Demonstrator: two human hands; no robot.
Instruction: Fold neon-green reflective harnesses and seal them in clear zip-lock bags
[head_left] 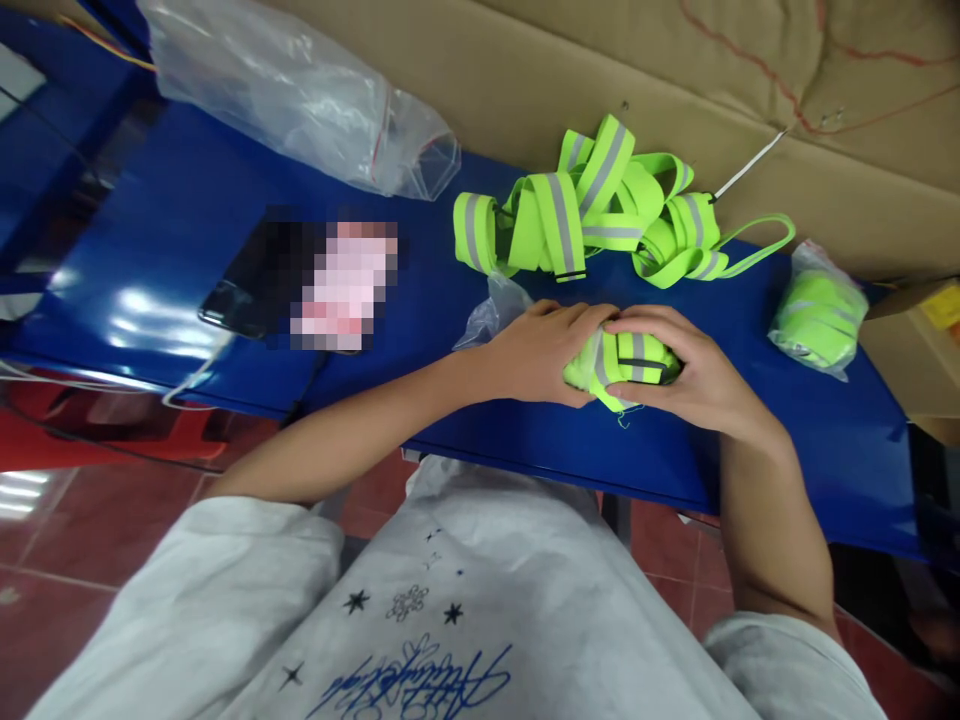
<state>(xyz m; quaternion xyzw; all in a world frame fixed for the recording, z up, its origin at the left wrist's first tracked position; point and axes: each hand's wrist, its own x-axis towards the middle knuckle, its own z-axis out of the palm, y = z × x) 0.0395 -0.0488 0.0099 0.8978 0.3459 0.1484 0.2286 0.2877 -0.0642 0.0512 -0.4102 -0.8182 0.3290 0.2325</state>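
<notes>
Bundle (pixel 641 352) of yellow-green reflective strap sits between both hands over the tabletop (pixel 832 450); left hand (pixel 551 350) curls around one end, right hand (pixel 694 365) clasps the other, forearms angled inward.

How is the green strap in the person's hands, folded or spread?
Folded: the green strap forms a compact bundle, gripped between the left hand and the right hand, with grey stripes showing.
</notes>
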